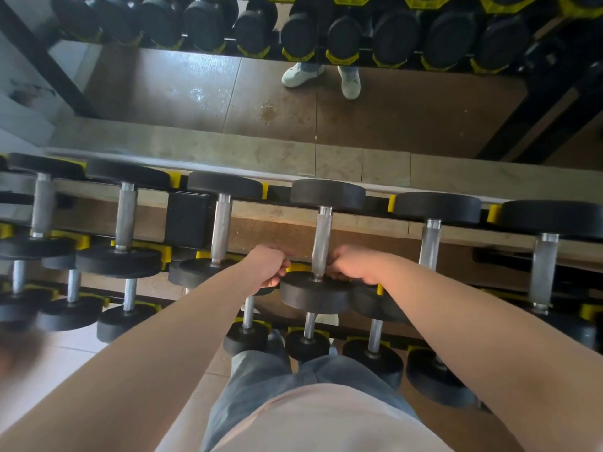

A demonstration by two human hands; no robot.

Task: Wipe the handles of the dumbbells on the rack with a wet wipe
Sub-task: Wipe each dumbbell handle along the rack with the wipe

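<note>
Black rack (187,220), cut off at both sides, is filled with dumbbells.
One middle dumbbell (315,293) is flanked at its handle (321,239) by the left hand (267,267) and right hand (354,267), both curled; what is gripped cannot be told. Lower dumbbells are partly covered by forearms.

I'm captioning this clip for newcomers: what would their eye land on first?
The left hand and right hand flank the near end of one knurled dumbbell handle at centre. Rows of black dumbbells in yellow cradles stretch across the rack around it. Above, a mirror reflects white sneakers.
</note>
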